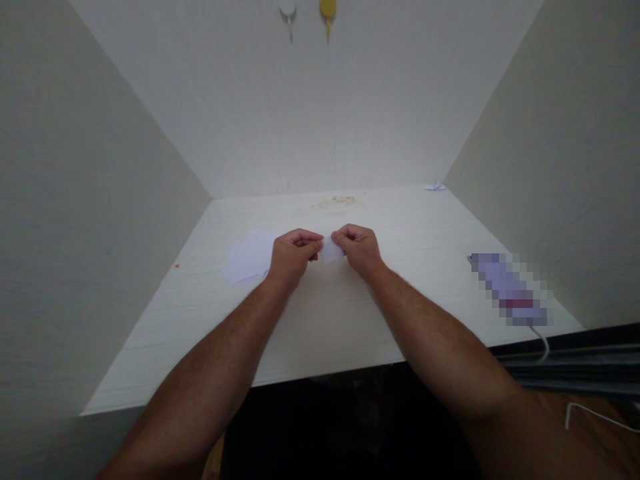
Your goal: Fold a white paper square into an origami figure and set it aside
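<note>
A small piece of white paper (332,251) is stretched between my two hands, above the middle of the white tabletop (330,320). My left hand (296,255) pinches its left edge between thumb and fingers. On the other side, my right hand (359,250) grips the upper right part with thumb and forefinger. Several white sheets of paper (246,259) lie in a loose stack just left of my left hand, which partly covers them.
Walls enclose the tabletop at the back and both sides. A pixelated flat device (507,287) with a white cable (544,347) lies at the right. A folded paper piece (435,187) sits in the back right corner. Two hooks, white (288,8) and yellow (328,9), hang on the back wall.
</note>
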Demonstrator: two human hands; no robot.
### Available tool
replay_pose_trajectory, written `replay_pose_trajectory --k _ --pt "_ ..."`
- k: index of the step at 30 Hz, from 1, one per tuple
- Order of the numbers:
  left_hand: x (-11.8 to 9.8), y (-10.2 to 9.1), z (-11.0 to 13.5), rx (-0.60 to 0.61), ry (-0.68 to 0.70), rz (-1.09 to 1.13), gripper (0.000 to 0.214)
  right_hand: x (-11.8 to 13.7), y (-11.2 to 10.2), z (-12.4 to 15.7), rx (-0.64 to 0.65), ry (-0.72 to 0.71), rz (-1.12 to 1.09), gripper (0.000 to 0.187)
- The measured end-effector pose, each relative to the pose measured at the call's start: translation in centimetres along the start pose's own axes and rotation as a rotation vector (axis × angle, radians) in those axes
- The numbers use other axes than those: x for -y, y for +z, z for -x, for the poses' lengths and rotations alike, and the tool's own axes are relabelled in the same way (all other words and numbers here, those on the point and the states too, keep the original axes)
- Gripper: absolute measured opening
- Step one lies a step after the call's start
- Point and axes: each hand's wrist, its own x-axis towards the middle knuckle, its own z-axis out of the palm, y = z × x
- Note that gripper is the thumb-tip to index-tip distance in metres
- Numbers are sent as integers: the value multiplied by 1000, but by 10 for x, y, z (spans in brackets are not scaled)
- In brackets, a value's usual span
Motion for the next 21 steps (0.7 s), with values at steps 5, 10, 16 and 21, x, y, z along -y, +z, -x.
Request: replay_pose_trajectory --k 5,10,16,21 --pt "4 -1 -3 -62 4 19 10 -2 -1 -1 75 46 24 25" --pt "4 -2 -3 -87 28 8 10 -3 -4 -3 106 31 92 26" --pt "4 -2 -3 -102 37 -13 9 -3 -3 -2 73 -54 202 24" --pt "5 -4 -4 -122 39 -20 10 -4 -3 -4 143 13 123 24"
